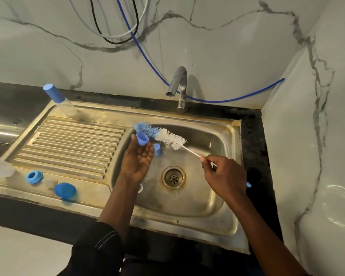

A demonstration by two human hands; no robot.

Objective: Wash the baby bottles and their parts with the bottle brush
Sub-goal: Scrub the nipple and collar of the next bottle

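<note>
- The right hand (225,176) pinches the thin white handle of the bottle brush (160,136), fingers closed on it; the bristle head reaches out toward ten o'clock over the sink basin (197,200).
- The left hand (137,158) holds a small blue cap (142,139) at its fingertips, palm open below it; the brush's blue bristles lie just beside the cap's rim, so this looks like scrubbing in hand.
- A second small blue piece (157,150) sits in the basin just at three o'clock of that hand.
- On the drainboard (74,144) at eight o'clock lie a blue ring (34,176) and a blue lid (65,191), with a clear part (0,166) at the far left edge.
- At eleven o'clock a capped bottle (60,99) stands still assembled.
- The faucet (178,86) shows no water running.
- I judge the task early: most parts still wait, whether washed I cannot tell.
</note>
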